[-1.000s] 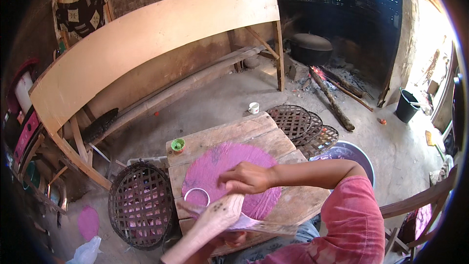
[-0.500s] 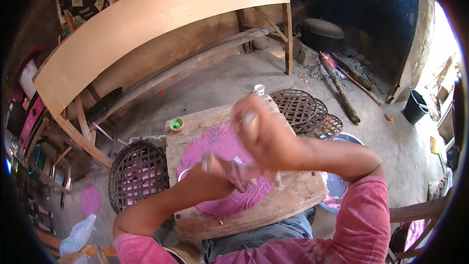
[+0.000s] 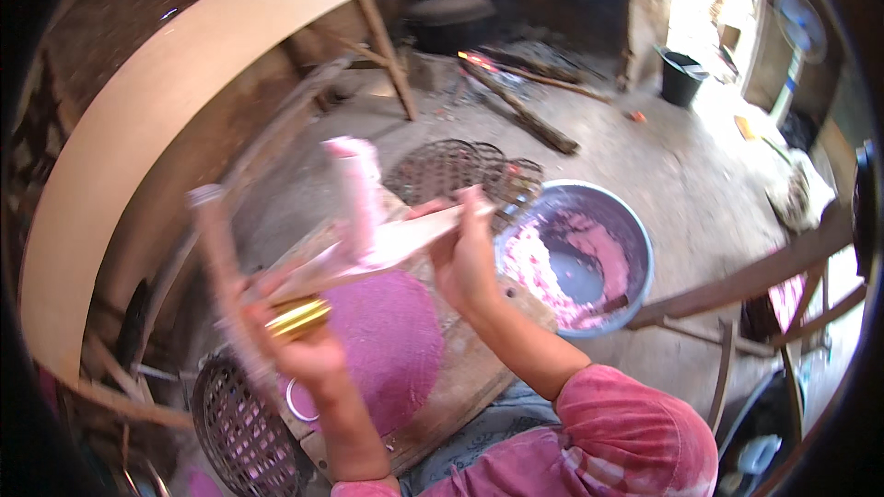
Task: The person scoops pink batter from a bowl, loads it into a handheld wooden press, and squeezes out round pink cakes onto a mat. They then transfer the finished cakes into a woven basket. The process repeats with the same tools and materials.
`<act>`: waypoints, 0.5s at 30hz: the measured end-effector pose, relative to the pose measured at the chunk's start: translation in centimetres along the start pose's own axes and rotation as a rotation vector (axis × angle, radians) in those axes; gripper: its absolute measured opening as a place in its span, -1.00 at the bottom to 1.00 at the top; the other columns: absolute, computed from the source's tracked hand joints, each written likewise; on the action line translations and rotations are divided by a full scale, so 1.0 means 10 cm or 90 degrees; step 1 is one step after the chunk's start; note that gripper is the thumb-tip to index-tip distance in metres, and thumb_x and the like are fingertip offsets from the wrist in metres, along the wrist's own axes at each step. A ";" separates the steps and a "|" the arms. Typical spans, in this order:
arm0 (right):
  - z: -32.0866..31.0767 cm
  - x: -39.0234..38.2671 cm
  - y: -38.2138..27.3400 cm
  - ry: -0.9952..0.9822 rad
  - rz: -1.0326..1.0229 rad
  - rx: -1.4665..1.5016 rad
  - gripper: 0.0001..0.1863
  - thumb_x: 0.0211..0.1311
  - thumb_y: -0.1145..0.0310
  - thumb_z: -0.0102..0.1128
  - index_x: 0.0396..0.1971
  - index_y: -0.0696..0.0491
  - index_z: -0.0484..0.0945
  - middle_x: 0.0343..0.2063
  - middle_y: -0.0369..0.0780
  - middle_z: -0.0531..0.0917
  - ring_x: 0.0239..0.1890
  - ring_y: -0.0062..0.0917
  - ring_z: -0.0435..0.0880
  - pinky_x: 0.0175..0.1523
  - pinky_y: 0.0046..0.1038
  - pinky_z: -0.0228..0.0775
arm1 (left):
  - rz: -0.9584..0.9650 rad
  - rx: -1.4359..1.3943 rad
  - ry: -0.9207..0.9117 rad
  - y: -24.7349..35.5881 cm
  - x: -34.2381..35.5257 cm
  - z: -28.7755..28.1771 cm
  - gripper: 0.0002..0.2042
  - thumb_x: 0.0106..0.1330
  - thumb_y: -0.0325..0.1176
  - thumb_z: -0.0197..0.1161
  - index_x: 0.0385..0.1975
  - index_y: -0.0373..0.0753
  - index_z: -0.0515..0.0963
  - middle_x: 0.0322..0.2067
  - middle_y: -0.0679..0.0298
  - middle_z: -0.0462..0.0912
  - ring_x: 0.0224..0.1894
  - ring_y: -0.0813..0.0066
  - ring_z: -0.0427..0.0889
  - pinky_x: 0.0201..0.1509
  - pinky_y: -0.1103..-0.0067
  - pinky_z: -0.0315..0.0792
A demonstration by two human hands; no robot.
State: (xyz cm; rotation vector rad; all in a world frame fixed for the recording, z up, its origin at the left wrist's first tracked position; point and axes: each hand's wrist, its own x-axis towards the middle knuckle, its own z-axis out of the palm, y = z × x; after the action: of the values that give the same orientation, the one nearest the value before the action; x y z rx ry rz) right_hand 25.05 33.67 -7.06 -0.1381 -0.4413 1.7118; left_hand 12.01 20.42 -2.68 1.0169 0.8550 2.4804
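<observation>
My left hand is closed round the near end of a pale, pink-smeared wooden tool, partly blurred. Beside its fingers shines a gold metal cylinder, apparently held there too. From the tool rises a short upright piece coated in pink paste. At the other end of the tool, my right hand grips with bent fingers. Both hands are above a round sheet of pink paste on a low wooden table. A blurred pale stick slants up past the left hand. Exact joints between these parts are unclear.
A blue-grey basin with pink and white crumbly mix stands right of the table. Woven trays lie beyond it, another basket at left. A white ring sits at the sheet's edge. Burning logs lie farther off.
The view has swung right, bringing the whole basin into sight. My hands, crossed and blurred over the sheet before, are now apart, with the wooden tool between them.
</observation>
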 end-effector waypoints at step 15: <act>-2.19 -0.54 -2.22 -0.125 0.752 -1.731 -0.67 0.17 0.25 0.07 -0.15 0.03 0.68 -0.12 -0.11 0.70 -0.06 -0.23 0.69 -0.03 -0.29 0.50 | 0.025 0.086 -0.206 0.88 0.99 -0.39 -0.82 0.34 -0.35 0.06 -0.44 -0.18 0.21 -0.46 0.31 0.13 -0.46 0.56 0.16 -0.38 0.60 0.20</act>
State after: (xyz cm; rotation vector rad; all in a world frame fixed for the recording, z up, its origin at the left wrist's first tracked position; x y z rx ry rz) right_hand 53.84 35.90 -19.88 -2.4154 -2.8426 0.5629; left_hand 1.73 17.07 5.94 1.4440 0.9117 2.2247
